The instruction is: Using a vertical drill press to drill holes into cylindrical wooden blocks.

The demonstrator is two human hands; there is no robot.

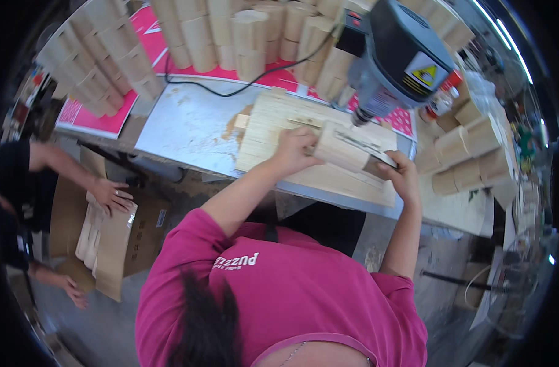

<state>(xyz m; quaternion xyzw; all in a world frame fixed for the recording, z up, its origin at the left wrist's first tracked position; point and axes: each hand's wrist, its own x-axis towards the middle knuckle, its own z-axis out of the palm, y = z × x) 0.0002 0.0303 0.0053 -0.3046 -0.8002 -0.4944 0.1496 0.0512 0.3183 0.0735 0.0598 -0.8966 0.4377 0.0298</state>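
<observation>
Between my two hands lies a pale wooden block (340, 148) with a rounded side, above a flat wooden board (261, 131). My left hand (295, 150) grips its left end, thumb on the near side and fingers on top. At the right end, my right hand (403, 174) is closed on the block, its fingers by a thin dark-edged strip along the side. Grooves or a metal piece show on the block's upper face; blur hides which. Just above its far edge hangs the chuck (360, 116) of a grey drill machine (401, 61).
Stacked wooden blocks (250, 46) line the back, with more at the left (102, 61) and right (469, 153). A black cable (230, 93) crosses the white worktop (181, 122). At lower left, another person's hands (112, 196) are at a cardboard box (142, 238) holding wooden pieces.
</observation>
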